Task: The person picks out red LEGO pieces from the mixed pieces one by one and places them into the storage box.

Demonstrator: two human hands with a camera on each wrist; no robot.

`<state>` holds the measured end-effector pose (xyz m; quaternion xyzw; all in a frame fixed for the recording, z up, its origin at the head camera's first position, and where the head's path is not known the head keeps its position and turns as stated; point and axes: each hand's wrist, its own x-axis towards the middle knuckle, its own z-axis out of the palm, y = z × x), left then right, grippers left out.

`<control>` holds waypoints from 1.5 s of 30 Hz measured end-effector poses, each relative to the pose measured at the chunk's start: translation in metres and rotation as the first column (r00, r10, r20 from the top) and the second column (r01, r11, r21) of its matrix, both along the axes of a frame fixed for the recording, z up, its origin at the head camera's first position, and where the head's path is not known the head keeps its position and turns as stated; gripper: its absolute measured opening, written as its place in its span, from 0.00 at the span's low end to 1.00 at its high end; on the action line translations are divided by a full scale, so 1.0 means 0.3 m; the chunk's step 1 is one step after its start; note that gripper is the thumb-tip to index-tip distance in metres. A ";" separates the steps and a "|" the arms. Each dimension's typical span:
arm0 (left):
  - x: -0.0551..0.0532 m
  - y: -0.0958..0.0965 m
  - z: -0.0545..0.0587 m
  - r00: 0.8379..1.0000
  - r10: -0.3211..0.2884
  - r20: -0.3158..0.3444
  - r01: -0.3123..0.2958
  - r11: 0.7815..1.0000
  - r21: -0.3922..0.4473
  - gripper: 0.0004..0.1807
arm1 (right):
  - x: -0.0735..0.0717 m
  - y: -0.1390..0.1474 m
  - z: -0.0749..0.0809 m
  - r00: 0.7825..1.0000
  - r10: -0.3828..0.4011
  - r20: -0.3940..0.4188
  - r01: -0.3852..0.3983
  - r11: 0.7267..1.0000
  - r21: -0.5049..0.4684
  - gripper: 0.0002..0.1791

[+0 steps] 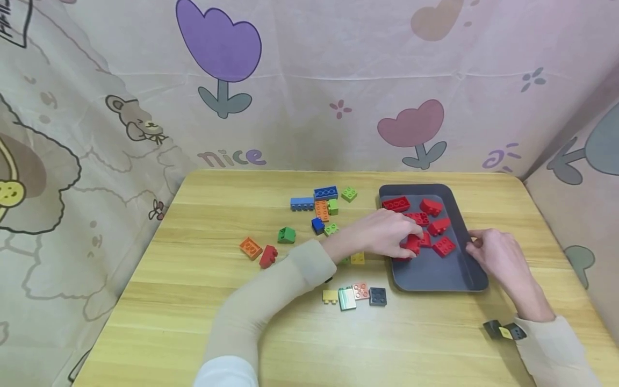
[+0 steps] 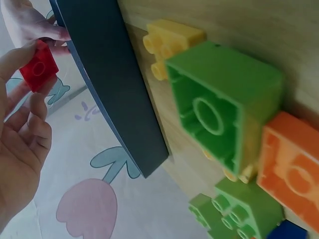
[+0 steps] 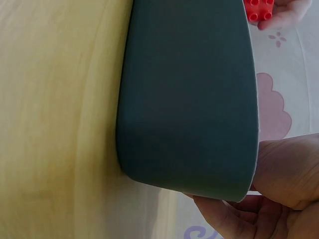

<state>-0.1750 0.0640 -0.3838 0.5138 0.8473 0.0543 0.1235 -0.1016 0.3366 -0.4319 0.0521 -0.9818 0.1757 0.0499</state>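
My left hand is above the left side of a dark grey tray. Between thumb and fingers it pinches a red toy brick, held clear of the tray's edge in the left wrist view. Several red bricks lie inside the tray, some partly hidden by this hand. At the tray's right side, my right hand grips the rim, thumb on one face and fingers on the other, as the right wrist view shows.
Left of the tray lie loose bricks: blue, orange, green, yellow and black. One red brick lies among them. The left forearm hides part of the table. A printed curtain stands behind.
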 end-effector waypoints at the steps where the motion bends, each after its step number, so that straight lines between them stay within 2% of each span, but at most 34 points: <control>1: -0.002 0.007 0.000 1.000 0.001 0.000 -0.001 1.000 -0.004 0.27 | 0.000 -0.001 0.000 1.000 -0.001 0.004 0.001 1.000 -0.001 0.19; 15: -0.007 0.110 -0.018 0.999 -0.019 -0.032 0.016 0.996 -0.090 0.26 | -0.001 0.000 0.002 1.000 0.002 0.011 -0.002 1.000 0.001 0.20; 22: -0.011 0.146 -0.050 1.000 -0.013 -0.001 0.013 0.990 -0.140 0.27 | -0.001 -0.002 0.002 1.000 -0.004 0.006 0.004 1.000 -0.010 0.20; 35: -0.005 0.156 -0.117 0.997 -0.061 -0.038 0.054 0.986 -0.160 0.24 | -0.002 -0.002 0.003 0.999 -0.014 0.036 0.014 1.000 -0.009 0.20; 39: -0.005 0.158 -0.124 0.998 -0.058 -0.040 0.050 0.985 -0.166 0.22 | -0.002 -0.001 0.003 0.999 -0.016 0.042 0.016 1.000 -0.009 0.20; 45: -0.004 0.160 -0.127 0.996 -0.072 -0.062 0.060 0.983 -0.172 0.15 | -0.002 0.001 0.002 0.999 -0.015 0.033 0.015 1.000 -0.009 0.20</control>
